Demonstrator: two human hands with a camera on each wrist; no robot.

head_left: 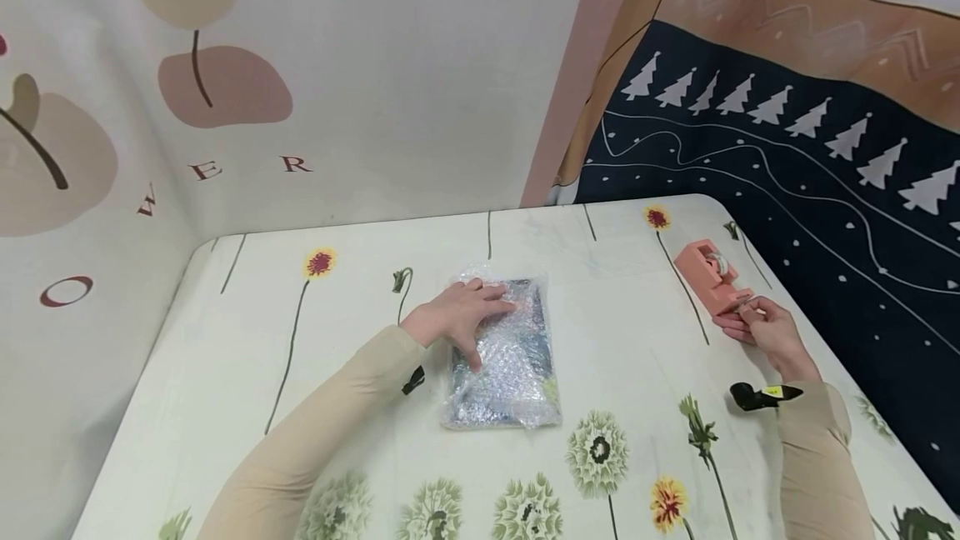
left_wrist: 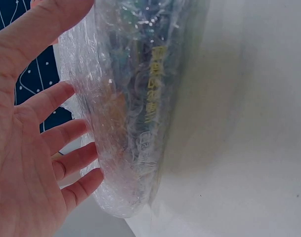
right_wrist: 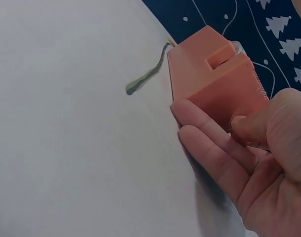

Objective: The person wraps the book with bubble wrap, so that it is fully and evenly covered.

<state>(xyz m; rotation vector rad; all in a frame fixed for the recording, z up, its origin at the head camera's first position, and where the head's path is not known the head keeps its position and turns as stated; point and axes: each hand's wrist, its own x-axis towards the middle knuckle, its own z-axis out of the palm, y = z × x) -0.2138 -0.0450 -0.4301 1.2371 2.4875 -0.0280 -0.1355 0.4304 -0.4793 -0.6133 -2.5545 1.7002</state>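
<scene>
A flat, dark, book-like item in bubble wrap [head_left: 517, 382] lies on the table in the head view. My left hand [head_left: 461, 315] rests on its upper left part with fingers spread. Yellow lettering shows through the clear bubble wrap [left_wrist: 135, 128] in the left wrist view. To the right stands a pink tape dispenser [head_left: 699, 277] with a roll of tape [head_left: 718, 263] in it. At the dispenser's near end, my right hand [head_left: 776, 336] pinches the tape end between thumb and index finger; other fingers extend beside the dispenser [right_wrist: 209, 74]. The pinched strip itself is mostly hidden.
A white flower-printed cloth [head_left: 360, 457] covers the table. Behind it hangs a pale printed curtain [head_left: 390, 90], and a dark tree-patterned cloth [head_left: 795, 190] borders the right edge. Black wrist straps [head_left: 753, 396] are on both forearms.
</scene>
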